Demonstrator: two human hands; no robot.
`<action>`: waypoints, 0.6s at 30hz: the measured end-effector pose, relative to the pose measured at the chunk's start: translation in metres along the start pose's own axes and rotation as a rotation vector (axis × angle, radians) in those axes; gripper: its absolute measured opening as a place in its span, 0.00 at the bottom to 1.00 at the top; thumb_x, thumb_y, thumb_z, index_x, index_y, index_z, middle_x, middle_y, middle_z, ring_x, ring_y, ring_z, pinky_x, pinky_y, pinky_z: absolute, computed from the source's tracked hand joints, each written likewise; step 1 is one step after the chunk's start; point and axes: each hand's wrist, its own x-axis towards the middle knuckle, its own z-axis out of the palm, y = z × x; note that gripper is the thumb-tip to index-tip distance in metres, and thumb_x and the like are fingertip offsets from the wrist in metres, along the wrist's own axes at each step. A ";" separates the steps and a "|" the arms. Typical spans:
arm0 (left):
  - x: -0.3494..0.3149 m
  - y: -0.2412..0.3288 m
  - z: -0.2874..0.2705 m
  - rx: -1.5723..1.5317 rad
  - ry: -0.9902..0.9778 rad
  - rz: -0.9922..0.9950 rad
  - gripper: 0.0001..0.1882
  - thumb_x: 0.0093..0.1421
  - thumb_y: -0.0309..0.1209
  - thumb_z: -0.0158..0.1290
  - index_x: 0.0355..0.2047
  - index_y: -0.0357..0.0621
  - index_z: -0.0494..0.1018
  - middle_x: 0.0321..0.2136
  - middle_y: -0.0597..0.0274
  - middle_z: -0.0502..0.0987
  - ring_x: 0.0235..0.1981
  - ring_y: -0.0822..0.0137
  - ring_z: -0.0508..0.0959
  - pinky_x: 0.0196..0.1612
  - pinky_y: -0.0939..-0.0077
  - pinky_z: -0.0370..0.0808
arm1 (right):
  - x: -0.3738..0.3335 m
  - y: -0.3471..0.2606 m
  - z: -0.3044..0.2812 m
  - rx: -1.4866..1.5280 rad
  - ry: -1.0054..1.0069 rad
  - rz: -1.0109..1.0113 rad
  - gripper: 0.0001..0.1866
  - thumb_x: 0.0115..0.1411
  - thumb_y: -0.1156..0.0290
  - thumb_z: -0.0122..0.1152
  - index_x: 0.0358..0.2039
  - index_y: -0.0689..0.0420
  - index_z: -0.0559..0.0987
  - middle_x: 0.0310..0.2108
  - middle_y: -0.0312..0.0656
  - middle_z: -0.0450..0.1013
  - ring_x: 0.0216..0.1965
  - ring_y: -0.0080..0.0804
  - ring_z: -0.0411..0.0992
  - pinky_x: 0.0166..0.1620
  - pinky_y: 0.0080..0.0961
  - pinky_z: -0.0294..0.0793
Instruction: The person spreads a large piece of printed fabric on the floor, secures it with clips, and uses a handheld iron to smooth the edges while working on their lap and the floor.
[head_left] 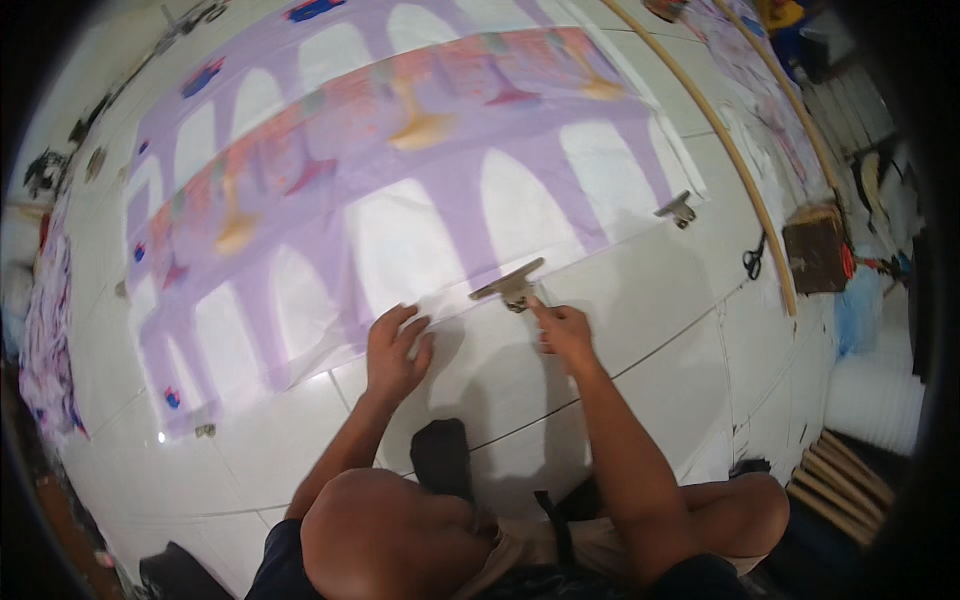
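A large thin sheet [395,240] with purple, white and orange patterns lies spread over the tiles. Along its near edge sits a wide metal bulldog clip [508,284], its jaw across the margin. The curled fingers of my right hand [564,332] are at the clip's handle, the index finger and thumb against it. My left hand [398,352] rests by the same edge, left of the clip, fingers apart and holding nothing. A second bulldog clip [680,208] grips the sheet's right corner, and a smaller-looking clip [205,430] is at the left corner.
Right of the sheet lie a long wooden pole [735,150], black-handled scissors [753,260] and a brown block [815,248]. Several wooden sticks [840,485] are at the lower right. Crumpled patterned cloth [52,340] lies along the left. My bent legs frame the near floor.
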 end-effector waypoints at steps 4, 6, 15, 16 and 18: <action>-0.109 -0.019 -0.049 0.107 0.316 -0.420 0.12 0.56 0.26 0.58 0.42 0.43 0.78 0.43 0.51 0.75 0.49 0.51 0.72 0.54 0.56 0.65 | 0.031 0.025 -0.036 -0.174 0.353 -0.406 0.23 0.58 0.50 0.67 0.34 0.62 0.82 0.29 0.42 0.79 0.30 0.33 0.74 0.39 0.32 0.74; -0.183 -0.047 -0.082 0.193 0.384 -0.675 0.11 0.58 0.30 0.55 0.40 0.38 0.75 0.41 0.49 0.76 0.46 0.49 0.73 0.52 0.55 0.66 | 0.023 0.004 -0.025 -0.157 0.384 -0.440 0.21 0.60 0.53 0.66 0.35 0.62 0.81 0.27 0.41 0.78 0.29 0.29 0.73 0.37 0.29 0.73; -0.295 -0.121 -0.160 0.607 0.476 -1.125 0.31 0.63 0.37 0.50 0.61 0.30 0.62 0.63 0.31 0.58 0.65 0.37 0.58 0.66 0.47 0.55 | -0.001 -0.093 0.064 -0.480 0.029 -0.801 0.16 0.62 0.61 0.64 0.41 0.61 0.80 0.30 0.39 0.75 0.27 0.26 0.71 0.34 0.26 0.73; -0.293 -0.120 -0.158 0.592 0.473 -1.150 0.31 0.62 0.37 0.50 0.62 0.30 0.61 0.63 0.31 0.58 0.65 0.38 0.57 0.66 0.47 0.54 | 0.000 -0.103 0.065 -0.551 -0.015 -0.834 0.17 0.62 0.61 0.64 0.43 0.62 0.79 0.32 0.40 0.75 0.28 0.27 0.72 0.35 0.26 0.73; -0.279 -0.112 -0.150 0.582 0.407 -1.252 0.33 0.60 0.36 0.50 0.62 0.31 0.60 0.64 0.32 0.56 0.67 0.39 0.55 0.68 0.49 0.51 | -0.013 -0.125 0.070 -0.557 -0.174 -0.675 0.19 0.62 0.63 0.64 0.48 0.62 0.77 0.38 0.45 0.73 0.33 0.32 0.74 0.39 0.30 0.77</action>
